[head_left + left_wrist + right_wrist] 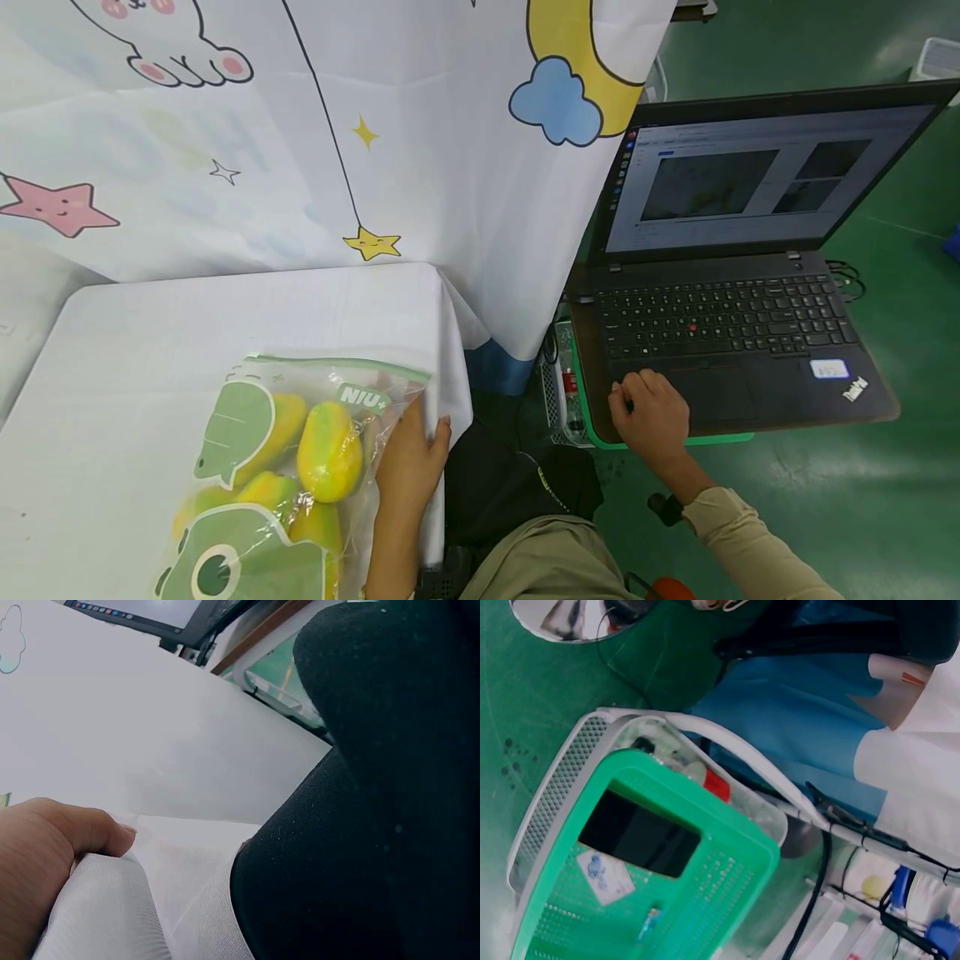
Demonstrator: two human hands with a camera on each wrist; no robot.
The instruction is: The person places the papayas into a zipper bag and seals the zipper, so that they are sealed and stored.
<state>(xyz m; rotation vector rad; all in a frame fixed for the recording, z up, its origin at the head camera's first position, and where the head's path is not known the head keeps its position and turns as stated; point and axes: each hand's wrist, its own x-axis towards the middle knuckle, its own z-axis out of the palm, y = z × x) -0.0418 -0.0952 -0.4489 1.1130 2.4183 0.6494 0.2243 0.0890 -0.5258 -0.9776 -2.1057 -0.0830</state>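
In the head view, my left hand (408, 462) rests at the right edge of the white-covered table (150, 333), beside a clear zip bag (236, 429). Part of the bag's side overlaps its fingers. Green cartoon print marks the bag, and several yellow-green mangoes (330, 454) lie inside. The left wrist view shows the thumb (90, 829) over the cloth at the table edge; the other fingers are hidden. My right hand (651, 417) rests with bent fingers on the front left of an open laptop (720, 392), near its touchpad. The right wrist view does not include that hand.
A patterned white curtain (435, 167) hangs behind the table. Below the laptop, a green basket (761, 855) holds a dark phone (640, 832) and a small card (604, 876). Cables run past a white rail (742, 754). My lap (547, 558) lies between table and laptop.
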